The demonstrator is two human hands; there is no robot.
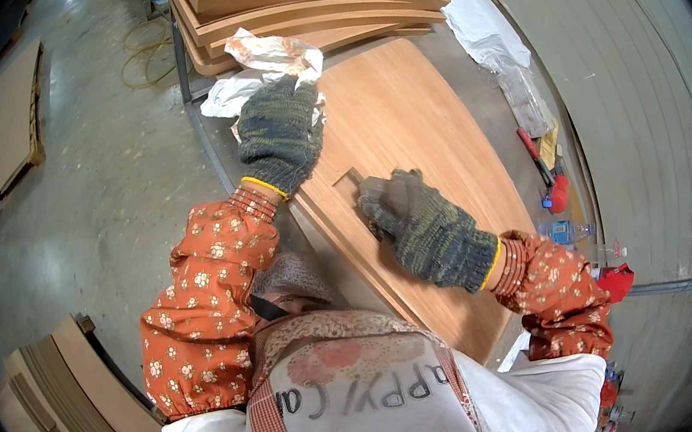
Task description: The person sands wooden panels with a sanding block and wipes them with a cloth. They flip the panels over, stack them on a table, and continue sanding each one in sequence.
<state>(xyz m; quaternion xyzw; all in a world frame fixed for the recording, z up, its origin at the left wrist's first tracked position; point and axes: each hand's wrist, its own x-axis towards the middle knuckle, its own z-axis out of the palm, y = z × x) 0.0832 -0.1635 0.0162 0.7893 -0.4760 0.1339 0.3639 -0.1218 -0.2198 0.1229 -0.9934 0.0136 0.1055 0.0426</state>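
Observation:
A light-brown wooden panel (403, 114) with a curved long edge lies flat on the worktable in front of me. A small rectangular notch (347, 179) is cut near its left edge. My left hand (280, 138), in a dark green knitted glove, is closed on a crumpled white rag (279, 54) with reddish-brown stains at the panel's far left corner. Beside the notch, my gloved right hand (434, 231) presses on the panel with fingers bent round a small grey-brown pad (375, 199). The glove covers part of that pad, and its exact kind is unclear.
Several similar panels (312, 13) are stacked at the far end. Along the right lie white plastic sheeting (477, 18), a red-handled tool (535, 154) and a clear bottle (566, 231). Cardboard (5, 145) and stacked boards (67, 406) stand on the left floor.

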